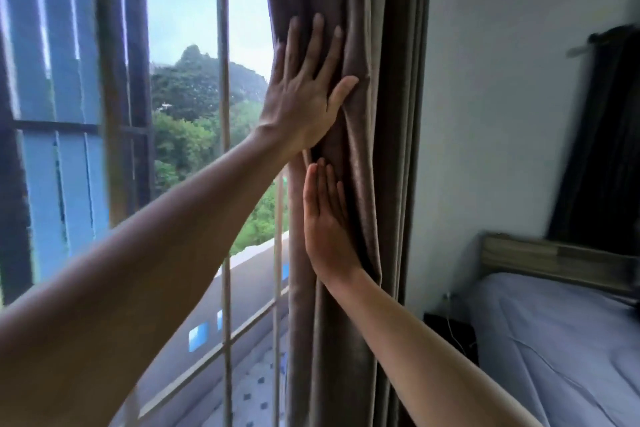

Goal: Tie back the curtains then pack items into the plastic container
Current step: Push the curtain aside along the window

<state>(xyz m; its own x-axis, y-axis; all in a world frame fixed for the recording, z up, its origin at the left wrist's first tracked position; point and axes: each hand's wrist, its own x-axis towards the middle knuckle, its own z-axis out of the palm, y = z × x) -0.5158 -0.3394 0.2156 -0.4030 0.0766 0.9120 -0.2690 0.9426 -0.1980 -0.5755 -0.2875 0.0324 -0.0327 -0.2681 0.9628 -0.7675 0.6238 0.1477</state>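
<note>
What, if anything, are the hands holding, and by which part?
Nothing is gripped: the left hand and right hand press flat, fingers straight, against the gathered curtain.

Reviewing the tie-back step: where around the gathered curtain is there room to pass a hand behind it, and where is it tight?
Open gap lies left of the curtain, between its edge and the window bars. The left hand and right hand press flat on that side. Right of the curtain it is tight: the folds sit against the wall.
</note>
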